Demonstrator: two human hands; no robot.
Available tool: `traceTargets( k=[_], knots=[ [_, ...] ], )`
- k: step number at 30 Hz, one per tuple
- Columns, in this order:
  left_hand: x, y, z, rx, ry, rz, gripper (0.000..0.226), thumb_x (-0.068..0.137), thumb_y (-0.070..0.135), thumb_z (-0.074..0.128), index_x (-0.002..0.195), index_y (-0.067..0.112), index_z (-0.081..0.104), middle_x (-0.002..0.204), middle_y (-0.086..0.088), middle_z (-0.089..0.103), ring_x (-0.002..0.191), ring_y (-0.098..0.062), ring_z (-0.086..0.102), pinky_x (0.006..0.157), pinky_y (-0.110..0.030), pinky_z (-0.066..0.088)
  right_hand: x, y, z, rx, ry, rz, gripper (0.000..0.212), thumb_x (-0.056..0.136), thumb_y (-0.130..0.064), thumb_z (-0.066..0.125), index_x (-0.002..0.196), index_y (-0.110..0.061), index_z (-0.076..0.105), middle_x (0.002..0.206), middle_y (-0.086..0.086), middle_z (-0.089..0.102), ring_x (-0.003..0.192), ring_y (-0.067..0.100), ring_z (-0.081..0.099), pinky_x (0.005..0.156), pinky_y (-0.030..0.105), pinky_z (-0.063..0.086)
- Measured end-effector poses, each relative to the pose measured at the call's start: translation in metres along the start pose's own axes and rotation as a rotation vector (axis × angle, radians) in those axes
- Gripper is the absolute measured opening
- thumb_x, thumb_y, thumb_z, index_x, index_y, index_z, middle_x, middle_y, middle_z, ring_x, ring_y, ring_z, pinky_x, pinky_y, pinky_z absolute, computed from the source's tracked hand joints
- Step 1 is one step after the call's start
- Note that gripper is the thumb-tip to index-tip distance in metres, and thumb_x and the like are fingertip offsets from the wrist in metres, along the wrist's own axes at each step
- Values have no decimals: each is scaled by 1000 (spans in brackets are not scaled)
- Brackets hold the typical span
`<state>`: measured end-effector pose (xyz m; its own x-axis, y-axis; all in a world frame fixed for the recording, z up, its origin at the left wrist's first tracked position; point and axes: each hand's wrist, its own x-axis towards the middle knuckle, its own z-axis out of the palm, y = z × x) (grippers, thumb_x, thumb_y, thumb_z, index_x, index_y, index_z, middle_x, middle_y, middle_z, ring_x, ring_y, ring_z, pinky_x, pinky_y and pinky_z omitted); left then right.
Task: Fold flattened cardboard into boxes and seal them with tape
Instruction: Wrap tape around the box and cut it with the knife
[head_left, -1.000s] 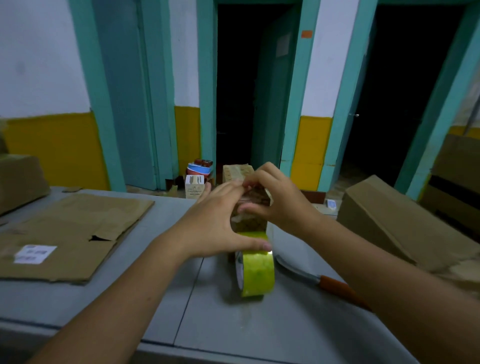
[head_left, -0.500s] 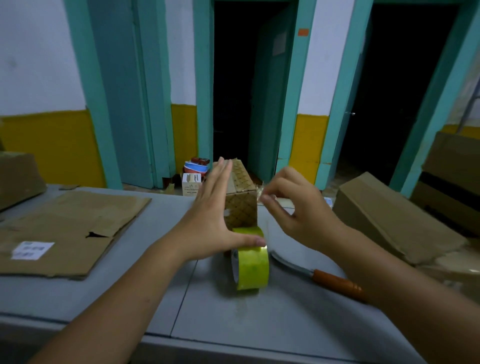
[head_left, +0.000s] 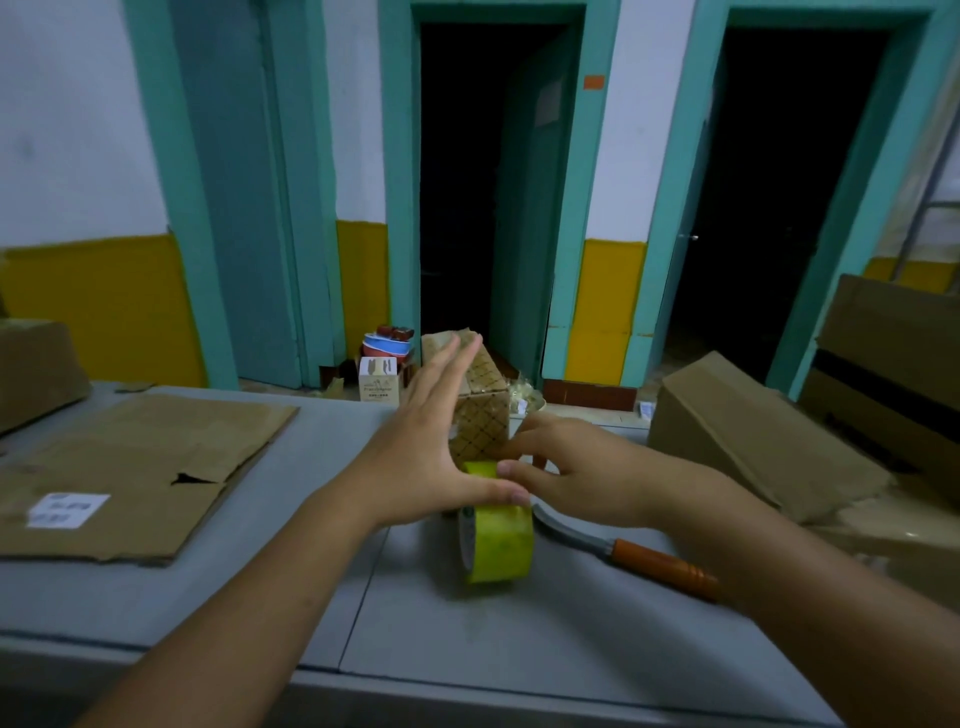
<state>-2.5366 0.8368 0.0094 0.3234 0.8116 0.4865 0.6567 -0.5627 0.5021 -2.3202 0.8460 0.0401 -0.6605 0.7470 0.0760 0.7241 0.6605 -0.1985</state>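
A small brown box with a diamond pattern (head_left: 483, 415) stands upright on the grey table (head_left: 519, 649). My left hand (head_left: 415, 457) lies flat against its left side with the fingers straight up, and the thumb reaches across the top of a yellow-green tape roll (head_left: 501, 540) standing on edge in front of the box. My right hand (head_left: 587, 473) is low at the box's front right, its fingers stretched left against the lower face and touching the top of the roll. I cannot make out any tape strip.
An orange-handled knife (head_left: 660, 564) lies right of the roll, under my right forearm. Flattened cardboard with a white label (head_left: 130, 467) covers the table's left. A large tilted carton (head_left: 753, 431) sits on the right, another box (head_left: 36, 369) far left.
My right hand has dropped from the top of the small box to its lower front, beside the tape roll. My left hand stays flat against the box's side.
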Motion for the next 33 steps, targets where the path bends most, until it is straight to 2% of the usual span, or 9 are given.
traceTargets(
  k=[4, 10, 14, 19, 21, 24, 27, 30, 33],
  knots=[
    [1, -1, 0, -1, 1, -9, 144, 57, 78, 87, 162, 52, -7, 170, 28, -8, 158, -1, -3, 127, -50, 22, -1, 2, 4, -20, 66, -16, 38, 104, -52, 47, 124, -30, 72, 113, -6, 59, 98, 7, 57, 89, 40, 54],
    [0, -4, 1, -1, 18, 0, 140, 58, 79, 85, 162, 51, -4, 171, 26, -5, 159, -4, 1, 126, -54, 25, -9, 0, 11, -46, 143, -60, 56, 98, -60, 36, 123, -27, 74, 112, -3, 71, 95, 10, 63, 83, 40, 56],
    [0, -4, 2, 27, 13, 18, 132, 63, 82, 80, 162, 51, -1, 170, 27, -5, 158, -3, -1, 124, -59, 27, -11, 3, 15, 60, 226, -38, 45, 99, -54, 50, 125, -27, 74, 114, -6, 73, 100, 8, 64, 86, 36, 57],
    [0, -13, 4, -17, 53, 41, 106, 74, 99, 38, 163, 50, 8, 172, 22, 9, 159, -7, 11, 122, -58, 29, -17, 6, 19, 237, 261, -47, 30, 97, -46, 62, 120, -31, 75, 111, -15, 72, 102, 1, 64, 84, 26, 57],
    [3, -19, 4, -104, 86, 37, 84, 89, 89, 32, 161, 48, 19, 167, 20, 29, 154, -5, 27, 122, -57, 32, -23, 10, 24, 374, 269, -19, 25, 98, -37, 67, 120, -29, 76, 112, -15, 73, 103, 1, 66, 88, 28, 59],
    [10, -28, -3, -109, 102, 41, 64, 99, 68, 48, 157, 46, 30, 157, 22, 45, 146, -1, 38, 122, -55, 33, -31, 15, 32, 607, 223, 33, 24, 98, -36, 67, 121, -30, 72, 116, -11, 73, 106, 11, 71, 91, 39, 61],
    [13, -32, -12, -116, 64, 37, 68, 96, 55, 65, 156, 43, 35, 156, 17, 46, 141, 3, 43, 118, -40, 42, -38, 15, 34, 822, 182, 84, 29, 95, -38, 65, 122, -28, 69, 106, 5, 76, 95, 26, 74, 79, 40, 64],
    [12, -32, -14, -152, 84, 58, 64, 97, 48, 67, 154, 39, 40, 155, 15, 47, 140, 2, 46, 116, -40, 45, -42, 14, 34, 921, 235, 81, 30, 94, -30, 68, 122, -21, 71, 94, 16, 76, 92, 43, 71, 78, 48, 63],
    [7, -28, -10, -86, 203, 125, 55, 100, 44, 63, 151, 30, 47, 159, 10, 42, 151, -5, 33, 123, -47, 34, -47, 14, 35, 934, 319, 61, 33, 88, -29, 69, 120, -22, 74, 97, 11, 78, 96, 36, 73, 84, 49, 61]
  ],
)
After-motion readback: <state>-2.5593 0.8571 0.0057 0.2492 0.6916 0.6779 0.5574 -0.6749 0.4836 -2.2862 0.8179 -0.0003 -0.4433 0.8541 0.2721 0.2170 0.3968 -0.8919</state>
